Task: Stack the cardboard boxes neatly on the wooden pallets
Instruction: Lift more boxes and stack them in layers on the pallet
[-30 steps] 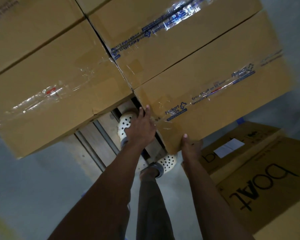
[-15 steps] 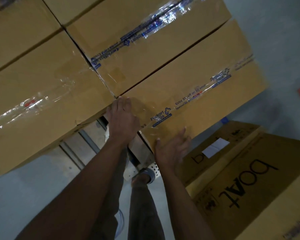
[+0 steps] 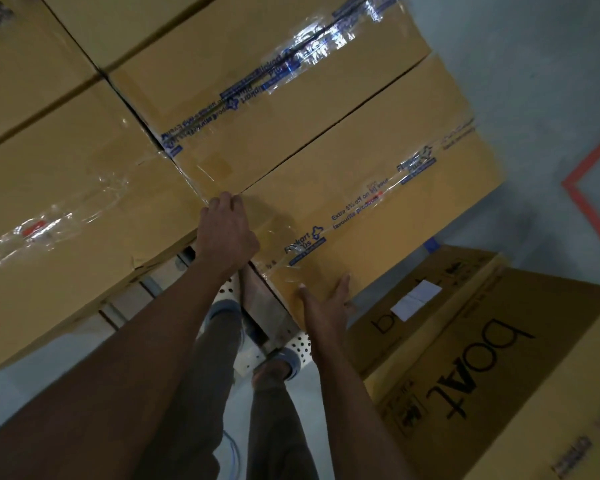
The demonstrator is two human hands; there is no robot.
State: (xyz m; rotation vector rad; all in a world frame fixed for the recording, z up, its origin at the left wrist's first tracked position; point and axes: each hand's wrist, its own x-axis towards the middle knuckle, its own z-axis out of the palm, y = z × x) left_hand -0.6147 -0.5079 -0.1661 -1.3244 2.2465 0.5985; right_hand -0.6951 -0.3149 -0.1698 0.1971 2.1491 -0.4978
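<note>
Several taped brown cardboard boxes lie side by side on a wooden pallet point(image 3: 267, 317). The near right box point(image 3: 378, 209) has blue printed tape along its top. My left hand point(image 3: 227, 230) rests on its near left corner, fingers curled over the edge where the boxes meet. My right hand point(image 3: 326, 306) presses flat against the box's near side, fingers spread. A large box point(image 3: 66, 216) sits to the left and another taped box point(image 3: 257, 95) lies behind.
Two flat "boat" cartons point(image 3: 492, 368) lie on the floor at the right, close to my right arm. My feet in white perforated shoes point(image 3: 291, 355) stand against the pallet. Red floor tape point(image 3: 589, 188) marks the grey floor at far right.
My left hand slid up from the pallet gap onto the box's top corner. My right hand opened from gripping the lower edge to pressing flat on the side. The view shifted left.
</note>
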